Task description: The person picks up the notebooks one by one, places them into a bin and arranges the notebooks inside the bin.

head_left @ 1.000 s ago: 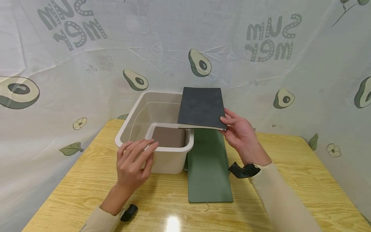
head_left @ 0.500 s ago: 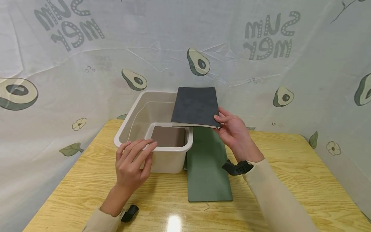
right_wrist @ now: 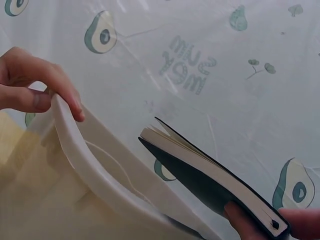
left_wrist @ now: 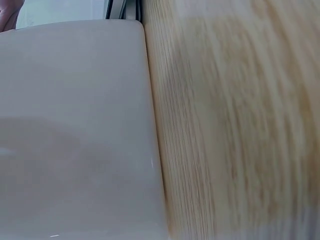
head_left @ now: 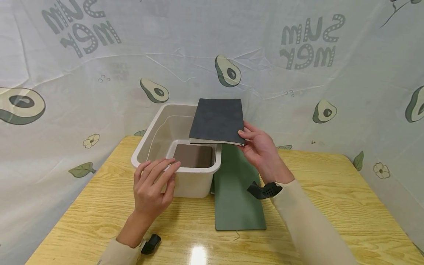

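Observation:
My right hand [head_left: 260, 149] pinches a dark notebook [head_left: 216, 120] by its near right corner, thumb on top and fingers beneath. The notebook hovers level over the right side of a beige plastic basin [head_left: 157, 136]. In the right wrist view the notebook [right_wrist: 200, 167] shows its cream page edges, with the top cover slightly lifted at the far end. My left hand [head_left: 153, 184] rests its fingers over the basin's near rim; in the right wrist view, that hand [right_wrist: 40, 82] has its fingers over the rim and its thumb outside. Inside the basin lies a flat brown notebook [head_left: 193, 155].
A long green flat board-like cover [head_left: 240, 195] lies on the wooden table [head_left: 331, 206] right of the basin, a thread at its near edge. A dark-edged item [head_left: 212, 187] shows between them. Behind hangs a curtain [head_left: 185, 44] printed with avocados.
My right hand has carried the dark notebook leftward, farther over the basin. The left hand has stayed on the basin's rim.

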`<state>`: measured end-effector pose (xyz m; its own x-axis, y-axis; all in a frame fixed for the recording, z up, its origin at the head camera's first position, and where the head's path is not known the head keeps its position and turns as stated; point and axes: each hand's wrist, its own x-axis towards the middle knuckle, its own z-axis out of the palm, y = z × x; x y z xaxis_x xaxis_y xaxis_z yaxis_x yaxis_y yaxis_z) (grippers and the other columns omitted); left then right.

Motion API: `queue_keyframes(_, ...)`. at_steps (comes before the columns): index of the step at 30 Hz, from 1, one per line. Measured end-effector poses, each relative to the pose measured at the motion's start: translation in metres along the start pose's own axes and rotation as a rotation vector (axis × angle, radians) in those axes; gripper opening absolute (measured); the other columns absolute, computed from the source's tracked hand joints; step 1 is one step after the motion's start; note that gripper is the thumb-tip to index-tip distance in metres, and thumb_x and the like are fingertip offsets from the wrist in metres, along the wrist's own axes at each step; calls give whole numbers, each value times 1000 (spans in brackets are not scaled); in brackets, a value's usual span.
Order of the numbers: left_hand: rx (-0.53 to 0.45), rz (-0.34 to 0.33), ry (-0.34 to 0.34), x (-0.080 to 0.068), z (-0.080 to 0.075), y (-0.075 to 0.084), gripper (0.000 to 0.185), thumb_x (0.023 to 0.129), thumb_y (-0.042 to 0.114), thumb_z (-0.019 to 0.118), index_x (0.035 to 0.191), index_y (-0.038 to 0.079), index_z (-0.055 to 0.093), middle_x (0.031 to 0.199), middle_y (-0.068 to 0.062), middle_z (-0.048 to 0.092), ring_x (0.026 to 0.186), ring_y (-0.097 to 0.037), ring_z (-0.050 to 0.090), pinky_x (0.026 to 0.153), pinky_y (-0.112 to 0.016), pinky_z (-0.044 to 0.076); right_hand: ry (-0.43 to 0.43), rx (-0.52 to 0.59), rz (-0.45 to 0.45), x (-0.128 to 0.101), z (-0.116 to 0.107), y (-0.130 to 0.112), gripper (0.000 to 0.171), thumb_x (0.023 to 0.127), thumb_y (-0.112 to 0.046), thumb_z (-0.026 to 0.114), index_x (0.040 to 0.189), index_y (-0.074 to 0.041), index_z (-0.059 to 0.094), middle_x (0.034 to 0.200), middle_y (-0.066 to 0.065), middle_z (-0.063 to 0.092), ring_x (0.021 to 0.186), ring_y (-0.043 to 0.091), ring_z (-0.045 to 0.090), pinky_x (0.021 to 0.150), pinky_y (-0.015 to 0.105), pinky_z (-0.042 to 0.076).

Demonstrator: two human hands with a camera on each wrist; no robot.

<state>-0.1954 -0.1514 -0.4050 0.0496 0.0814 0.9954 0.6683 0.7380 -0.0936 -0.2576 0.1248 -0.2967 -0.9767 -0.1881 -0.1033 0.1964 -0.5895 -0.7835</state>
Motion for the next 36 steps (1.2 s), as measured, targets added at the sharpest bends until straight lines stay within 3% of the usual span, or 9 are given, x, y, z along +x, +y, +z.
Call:
queue_keyframes(9, -1, -12, 9, -1, 0, 2, 25, 100, 15, 61, 102, 5, 83, 100, -16, 81, 92, -37, 72, 92, -48, 46, -27, 15, 1, 3, 21, 8, 69, 110, 7, 34, 172, -14, 13, 180, 5, 17, 164, 23, 29, 132, 42, 27)
queue_keyframes(23, -1, -19, 12, 0, 1, 4, 24, 100, 14, 61, 102, 5, 83, 100, -16, 81, 90, -38, 72, 95, -48, 45, 16, 27, 25, 21, 57, 32, 64, 106, 12, 40, 166, -7, 33, 169, 12, 41, 154, 32, 46, 128, 50, 33)
queue_keyframes(36, 5, -35, 7, -2, 1, 4, 24, 100, 14, 61, 104, 5, 84, 102, -16, 81, 94, -37, 72, 99, -48, 45, 27, 18, 28, 31, 77, 49, 63, 103, 15, 42, 163, -5, 39, 164, 17, 49, 151, 36, 50, 130, 59, 27)
